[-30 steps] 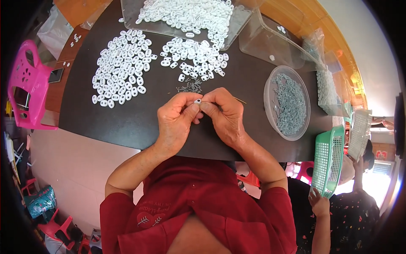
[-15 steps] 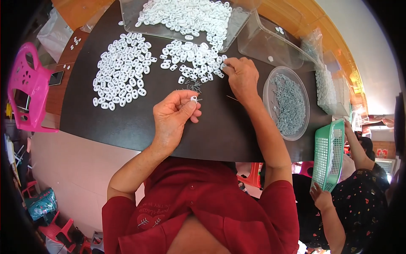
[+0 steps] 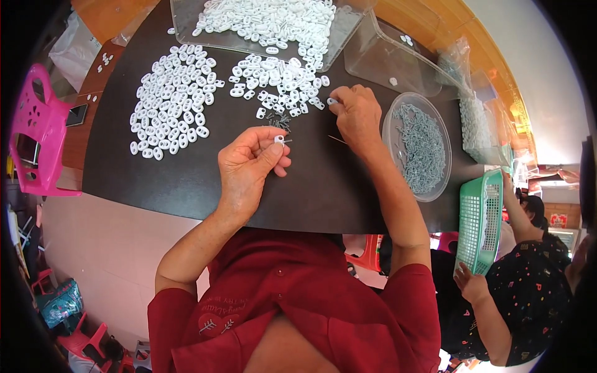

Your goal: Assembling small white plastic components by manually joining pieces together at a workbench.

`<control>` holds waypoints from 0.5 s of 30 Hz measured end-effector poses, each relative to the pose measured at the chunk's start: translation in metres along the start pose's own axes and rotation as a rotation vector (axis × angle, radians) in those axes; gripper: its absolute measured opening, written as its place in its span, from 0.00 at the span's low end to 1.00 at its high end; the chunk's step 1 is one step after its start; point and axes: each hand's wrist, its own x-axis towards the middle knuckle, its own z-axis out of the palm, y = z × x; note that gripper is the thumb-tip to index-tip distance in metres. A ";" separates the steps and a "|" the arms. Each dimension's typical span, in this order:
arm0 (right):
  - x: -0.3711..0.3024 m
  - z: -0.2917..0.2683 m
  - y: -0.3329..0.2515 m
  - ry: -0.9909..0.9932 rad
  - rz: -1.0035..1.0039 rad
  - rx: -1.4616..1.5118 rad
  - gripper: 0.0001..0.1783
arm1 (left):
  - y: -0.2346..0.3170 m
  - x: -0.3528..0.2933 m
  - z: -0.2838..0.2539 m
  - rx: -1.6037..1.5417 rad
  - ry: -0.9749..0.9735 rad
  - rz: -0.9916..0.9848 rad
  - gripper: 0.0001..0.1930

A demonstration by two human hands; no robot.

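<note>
Between the thumb and fingers of my left hand [image 3: 245, 168] is a small white plastic piece [image 3: 279, 140] with a metal screw [image 3: 287, 141] sticking out to the right. My right hand [image 3: 357, 118] is pinched on another white oval piece [image 3: 332, 101], close to the table top beside the middle heap. That middle heap [image 3: 273, 74] is of loose white pieces with holes. Just beyond my left fingertips lies a small pile of screws [image 3: 278, 121]. A wider group of white oval pieces [image 3: 171, 99] is spread out on the left.
A clear bin [image 3: 249, 46] full of white pieces stands at the back, beside another clear bin [image 3: 379, 71]. A round tub [image 3: 390, 146] of screws is on the right. A thin stick [image 3: 336, 139] lies near my right wrist. At the right edge a person holds a green basket [image 3: 471, 211].
My right fingers have drawn one white piece slightly away from the middle heap. My left hand still holds its piece and screw. The whole view has shifted a little.
</note>
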 end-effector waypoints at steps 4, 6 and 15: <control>-0.001 -0.008 0.000 0.017 -0.005 0.016 0.07 | -0.002 0.003 0.004 -0.033 0.014 0.007 0.10; -0.010 -0.020 -0.010 -0.035 0.151 0.224 0.07 | -0.003 0.003 0.004 -0.023 -0.029 0.068 0.11; -0.029 -0.035 -0.052 -0.298 0.496 1.104 0.06 | 0.001 0.002 0.007 -0.058 -0.041 0.005 0.09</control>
